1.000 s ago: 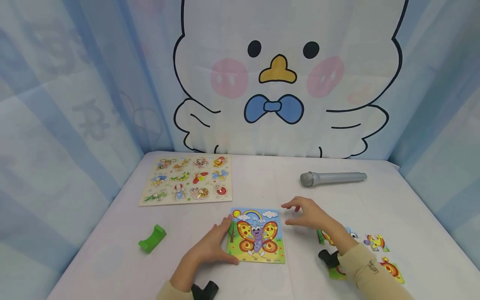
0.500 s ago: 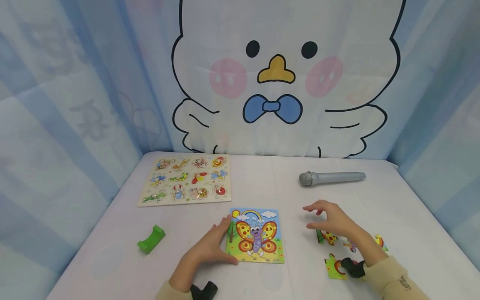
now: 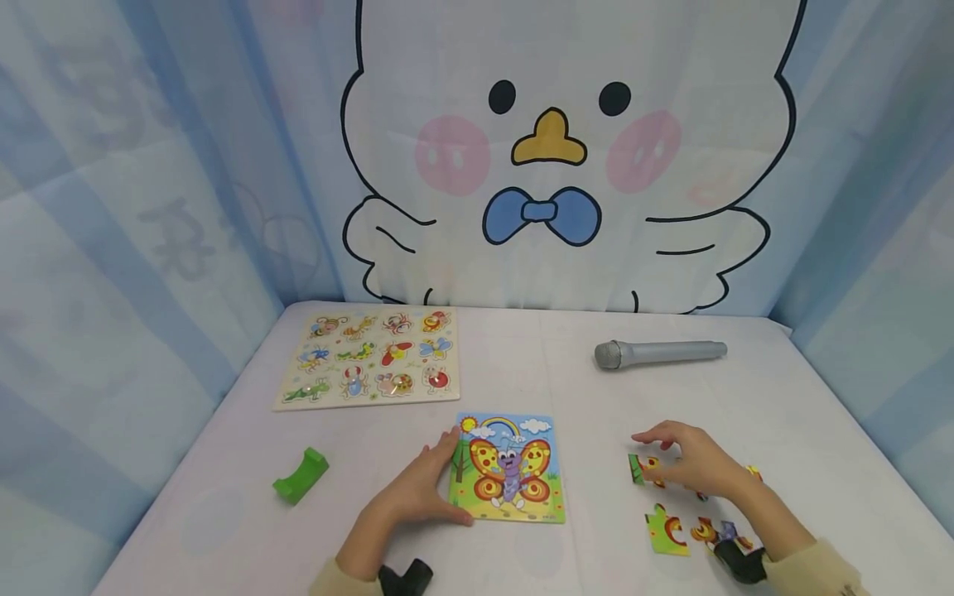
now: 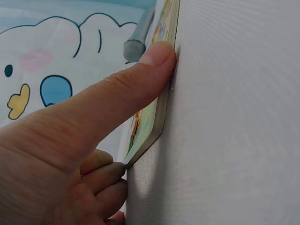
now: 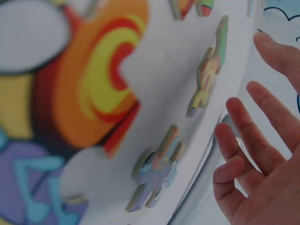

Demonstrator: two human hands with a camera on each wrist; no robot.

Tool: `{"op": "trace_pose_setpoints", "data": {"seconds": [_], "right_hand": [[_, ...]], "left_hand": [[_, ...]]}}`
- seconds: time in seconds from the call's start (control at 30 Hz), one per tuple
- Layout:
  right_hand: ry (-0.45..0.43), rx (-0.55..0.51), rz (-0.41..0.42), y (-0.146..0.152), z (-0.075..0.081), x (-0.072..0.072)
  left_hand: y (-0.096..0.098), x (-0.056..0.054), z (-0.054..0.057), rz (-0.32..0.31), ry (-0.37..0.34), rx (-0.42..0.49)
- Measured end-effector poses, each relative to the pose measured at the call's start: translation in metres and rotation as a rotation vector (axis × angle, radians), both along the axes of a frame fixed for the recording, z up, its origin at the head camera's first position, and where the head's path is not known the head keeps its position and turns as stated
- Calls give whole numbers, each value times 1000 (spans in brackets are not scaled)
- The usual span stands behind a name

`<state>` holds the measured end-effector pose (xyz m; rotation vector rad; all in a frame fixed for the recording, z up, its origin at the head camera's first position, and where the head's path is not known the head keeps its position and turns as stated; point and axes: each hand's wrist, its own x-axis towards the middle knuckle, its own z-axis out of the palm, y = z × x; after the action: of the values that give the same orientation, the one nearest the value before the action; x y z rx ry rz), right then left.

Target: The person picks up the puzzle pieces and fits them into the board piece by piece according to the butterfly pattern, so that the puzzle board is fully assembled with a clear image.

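Butterfly puzzle board [image 3: 514, 472], lower centre; left hand [image 3: 417, 490] spans its left side, holding it between thumb and fingers. Right hand [image 3: 697, 460] loosely spread, holding nothing, near loose puzzle pieces [image 3: 663, 531], lower right. Grey microphone [image 3: 662, 354], right of centre.

A: Right wrist view, go.
B: Right hand [image 5: 272, 183] at the right edge — fingers spread, loosely bent, apart from the pieces.
A: Which pieces?
B: Ringed orange piece [image 5: 98, 79], huge and blurry, cut off at left. Purple-blue piece [image 5: 157, 176] and green-tipped piece [image 5: 206, 84] on the white desk [image 5: 154, 70].
A: Else?
B: Red-green bit [image 5: 185, 8] cut off up top — patterned curtain [image 5: 281, 16] behind.
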<state>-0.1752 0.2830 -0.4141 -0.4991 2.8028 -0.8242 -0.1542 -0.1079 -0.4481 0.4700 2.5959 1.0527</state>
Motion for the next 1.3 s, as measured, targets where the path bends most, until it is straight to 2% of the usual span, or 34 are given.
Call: {"op": "trace_pose_setpoints", "data": {"seconds": [0.3, 0.43, 0.83, 1.3], "right_hand": [[-45, 67, -7, 8, -7, 6], [-33, 64, 24, 9, -6, 8], [-14, 111, 43, 9, -4, 8], [-10, 123, 39, 7, -4, 6]], "left_hand": [[-1, -1, -2, -4, -7, -5], [-1, -1, -2, -2, -2, -3], [-2, -2, -3, -16, 11, 5], [-2, -1, -3, -7, -1, 10]]}}
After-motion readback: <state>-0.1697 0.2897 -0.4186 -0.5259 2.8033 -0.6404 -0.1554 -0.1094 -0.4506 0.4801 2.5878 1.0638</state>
